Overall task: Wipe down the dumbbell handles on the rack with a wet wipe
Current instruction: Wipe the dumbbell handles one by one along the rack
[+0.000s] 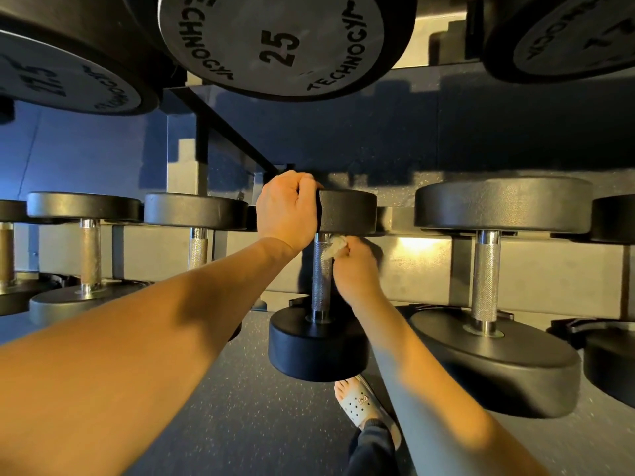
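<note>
On the lower tier of the rack (pixel 422 269), about midway along the row I can see, lies the dumbbell (pixel 318 345) being worked on, its near head overhanging the tier's front edge. My left hand (pixel 287 209) grips the far head, fingers curled over its top rim. My right hand (pixel 355 269) pinches a crumpled wet wipe (pixel 335 247) between its fingertips and presses it against the knurled steel handle (pixel 321 283) at the far end, just below that head. To the right sits a larger dumbbell (pixel 494 365), well apart; to the left, a smaller pair (pixel 197 209) with similar knurled grips. On the upper tier, a head (pixel 275 42) facing me reads "25" and "TECHNOGY", the last letters partly distorted. Its left neighbour (pixel 68 84) bears a number I cannot read with certainty. Below, a grey perforated clog (pixel 360 403) stands on the speckled floor (pixel 257 407).
</note>
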`<state>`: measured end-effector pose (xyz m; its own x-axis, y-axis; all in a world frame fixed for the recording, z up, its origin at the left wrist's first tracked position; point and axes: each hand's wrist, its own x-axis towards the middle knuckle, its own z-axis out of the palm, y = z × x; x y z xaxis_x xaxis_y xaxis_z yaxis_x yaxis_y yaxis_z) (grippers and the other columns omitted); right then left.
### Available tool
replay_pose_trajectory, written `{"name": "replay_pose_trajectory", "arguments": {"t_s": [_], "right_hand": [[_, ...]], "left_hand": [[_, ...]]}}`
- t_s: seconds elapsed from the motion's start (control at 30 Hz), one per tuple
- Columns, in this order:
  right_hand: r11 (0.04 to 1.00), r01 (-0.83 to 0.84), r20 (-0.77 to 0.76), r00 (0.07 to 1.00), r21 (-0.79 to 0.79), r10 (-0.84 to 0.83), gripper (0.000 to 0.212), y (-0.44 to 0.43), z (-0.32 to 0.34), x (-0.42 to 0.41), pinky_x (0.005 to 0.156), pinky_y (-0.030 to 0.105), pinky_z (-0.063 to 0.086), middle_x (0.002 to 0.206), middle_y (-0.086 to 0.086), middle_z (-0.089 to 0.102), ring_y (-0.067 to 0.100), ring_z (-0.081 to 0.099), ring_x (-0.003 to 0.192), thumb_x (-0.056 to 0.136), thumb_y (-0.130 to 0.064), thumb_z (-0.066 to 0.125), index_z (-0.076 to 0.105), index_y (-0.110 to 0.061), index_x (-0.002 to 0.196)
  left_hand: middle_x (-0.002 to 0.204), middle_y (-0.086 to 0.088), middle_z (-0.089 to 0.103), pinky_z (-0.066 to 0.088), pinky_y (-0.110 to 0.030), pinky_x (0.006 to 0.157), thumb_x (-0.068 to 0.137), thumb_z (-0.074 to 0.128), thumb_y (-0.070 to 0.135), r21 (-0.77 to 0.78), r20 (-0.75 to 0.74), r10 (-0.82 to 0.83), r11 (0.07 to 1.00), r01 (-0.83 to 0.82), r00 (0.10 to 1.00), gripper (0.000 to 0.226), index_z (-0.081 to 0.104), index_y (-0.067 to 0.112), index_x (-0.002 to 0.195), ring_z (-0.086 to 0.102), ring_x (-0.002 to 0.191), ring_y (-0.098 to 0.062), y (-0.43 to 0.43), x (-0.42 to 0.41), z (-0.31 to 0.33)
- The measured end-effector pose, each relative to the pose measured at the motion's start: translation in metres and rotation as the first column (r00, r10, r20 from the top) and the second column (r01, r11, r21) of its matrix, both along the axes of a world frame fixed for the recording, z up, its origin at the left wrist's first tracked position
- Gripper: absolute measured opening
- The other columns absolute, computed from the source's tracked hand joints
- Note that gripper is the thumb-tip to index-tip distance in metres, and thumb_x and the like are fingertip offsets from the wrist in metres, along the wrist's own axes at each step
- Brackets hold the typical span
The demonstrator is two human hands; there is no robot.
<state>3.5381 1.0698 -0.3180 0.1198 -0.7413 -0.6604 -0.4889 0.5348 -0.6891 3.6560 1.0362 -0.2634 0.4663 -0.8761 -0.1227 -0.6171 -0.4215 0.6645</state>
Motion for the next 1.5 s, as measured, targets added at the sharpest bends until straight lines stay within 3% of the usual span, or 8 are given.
{"name": "replay_pose_trajectory", "arguments": {"t_s": [0.2, 0.33, 0.43, 0.67, 0.87, 1.1, 1.33, 1.5], "right_hand": [[0.724, -0.69, -0.243, 0.703, -0.004, 0.668, 0.018, 0.025, 0.014, -0.035, 0.085, 0.036, 0.051, 0.107, 0.01, 0.069, 0.031, 0.065, 0.102, 0.104, -0.022, 0.047, 0.063, -0.016, 0.098], [0.978, -0.179, 0.002, 0.984, -0.11, 0.181, 0.027, 0.0, 0.007, -0.023, 0.07, 0.023, 0.042, 0.083, 0.004, 0.059, 0.021, 0.057, 0.083, 0.106, -0.011, 0.043, 0.061, -0.006, 0.086], [0.983, 0.167, 0.178, 0.968, 0.073, -0.178, 0.029, 0.003, -0.003, -0.003, 0.066, 0.03, 0.044, 0.075, 0.012, 0.052, 0.021, 0.052, 0.072, 0.104, -0.01, 0.045, 0.058, 0.004, 0.082], [0.84, -0.53, -0.194, 0.842, -0.117, 0.504, 0.028, 0.027, 0.01, -0.028, 0.07, 0.023, 0.046, 0.086, 0.001, 0.062, 0.015, 0.06, 0.082, 0.102, -0.012, 0.049, 0.05, -0.016, 0.074], [0.975, 0.208, 0.135, 0.971, -0.08, -0.197, 0.03, 0.003, 0.008, -0.007, 0.059, 0.03, 0.05, 0.07, 0.012, 0.056, 0.02, 0.058, 0.064, 0.096, 0.0, 0.05, 0.058, -0.001, 0.067], [0.833, -0.531, -0.106, 0.848, -0.155, 0.52, 0.043, 0.023, 0.018, -0.034, 0.054, 0.012, 0.037, 0.065, -0.007, 0.044, 0.006, 0.049, 0.063, 0.096, -0.002, 0.049, 0.04, -0.022, 0.059], [0.92, -0.042, 0.023, 0.998, -0.389, 0.055, 0.03, 0.014, 0.028, -0.013, 0.058, 0.012, 0.047, 0.068, -0.007, 0.056, 0.001, 0.061, 0.067, 0.102, -0.013, 0.053, 0.057, -0.016, 0.073], [0.861, -0.447, 0.059, 0.879, -0.244, 0.473, 0.012, 0.048, 0.02, -0.026, 0.07, 0.011, 0.051, 0.094, -0.009, 0.071, 0.002, 0.067, 0.088, 0.102, -0.02, 0.058, 0.066, -0.019, 0.094]], "left_hand": [[0.085, -0.003, 0.065, 0.056, -0.038, 0.083, 0.108, 0.042, 0.025, -0.009, -0.009, 0.003, 1.0, -0.003, 1.0, 0.036, 0.07, 0.015, 0.088, 0.06, 0.084, -0.015, 0.001, 0.0, 0.0], [0.086, -0.004, 0.067, 0.058, -0.043, 0.082, 0.107, 0.04, 0.027, 0.001, -0.009, 0.015, 1.0, -0.015, 1.0, 0.039, 0.072, 0.013, 0.089, 0.061, 0.084, -0.015, 0.001, -0.001, 0.0], [0.084, -0.007, 0.067, 0.057, -0.046, 0.08, 0.105, 0.038, 0.028, -0.001, 0.001, -0.006, 1.0, 0.006, 1.0, 0.043, 0.072, 0.009, 0.086, 0.061, 0.081, -0.017, 0.001, 0.0, 0.0], [0.085, -0.004, 0.067, 0.057, -0.044, 0.082, 0.107, 0.04, 0.028, 0.004, 0.003, -0.001, 1.0, 0.001, 1.0, 0.041, 0.072, 0.011, 0.089, 0.061, 0.083, -0.015, 0.0, 0.001, -0.002], [0.084, -0.008, 0.068, 0.056, -0.048, 0.08, 0.105, 0.039, 0.028, 0.0, 0.012, 0.01, 1.0, -0.01, 1.0, 0.043, 0.072, 0.008, 0.088, 0.061, 0.083, -0.018, 0.0, 0.0, 0.0], [0.085, -0.01, 0.068, 0.056, -0.047, 0.08, 0.106, 0.039, 0.028, 0.017, 0.013, 0.02, 1.0, -0.02, 1.0, 0.043, 0.072, 0.007, 0.089, 0.061, 0.082, -0.019, 0.0, -0.001, 0.002], [0.089, -0.016, 0.068, 0.055, -0.047, 0.08, 0.106, 0.039, 0.029, 0.016, 0.01, 0.045, 0.999, -0.045, 0.999, 0.045, 0.071, 0.002, 0.09, 0.063, 0.084, -0.026, -0.001, -0.006, 0.006], [0.087, -0.013, 0.068, 0.054, -0.04, 0.08, 0.107, 0.039, 0.034, 0.014, -0.018, 0.069, 0.998, -0.069, 0.997, 0.046, 0.07, 0.006, 0.088, 0.064, 0.082, -0.023, -0.001, -0.004, 0.0]]}}
